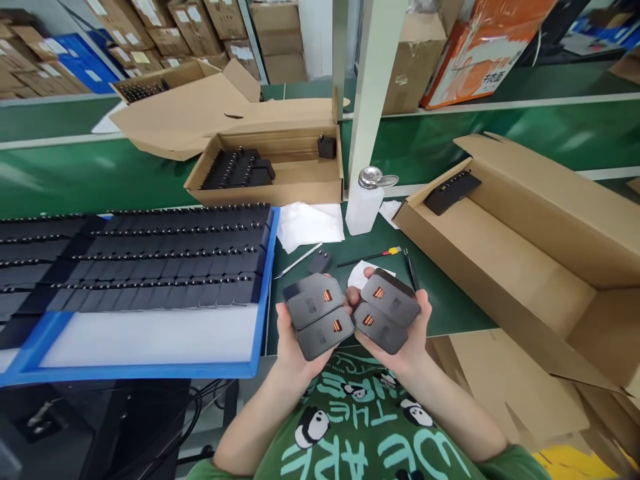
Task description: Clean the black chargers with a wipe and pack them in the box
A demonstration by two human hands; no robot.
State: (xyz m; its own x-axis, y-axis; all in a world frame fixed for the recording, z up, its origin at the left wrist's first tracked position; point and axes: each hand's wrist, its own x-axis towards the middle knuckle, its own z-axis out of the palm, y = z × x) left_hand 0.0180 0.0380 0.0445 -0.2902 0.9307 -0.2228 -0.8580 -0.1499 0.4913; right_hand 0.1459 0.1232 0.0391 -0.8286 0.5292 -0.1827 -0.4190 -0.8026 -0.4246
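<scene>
My left hand (295, 340) is closed around two black power adapters (320, 313) lying side by side, each with a small orange-striped mark on its face. Two more of the same black adapters (387, 310) sit in my right hand (407, 347), its fingers wrapped round their edges. Both pairs are held up in front of my shirt, their inner edges almost touching. Just beyond my left hand, a small black adapter (320, 262) rests on the green bench. White paper (361, 275) shows partly behind my right hand, near black tweezers (411, 269).
At left, a blue-rimmed tray (265, 293) carries rows of black adapters (165, 267). Open cardboard boxes stand behind (295, 190) and at right (500, 280), each holding some black adapters. A white pump bottle (364, 207), metal stick (299, 261) and short cable (369, 257) occupy the bench.
</scene>
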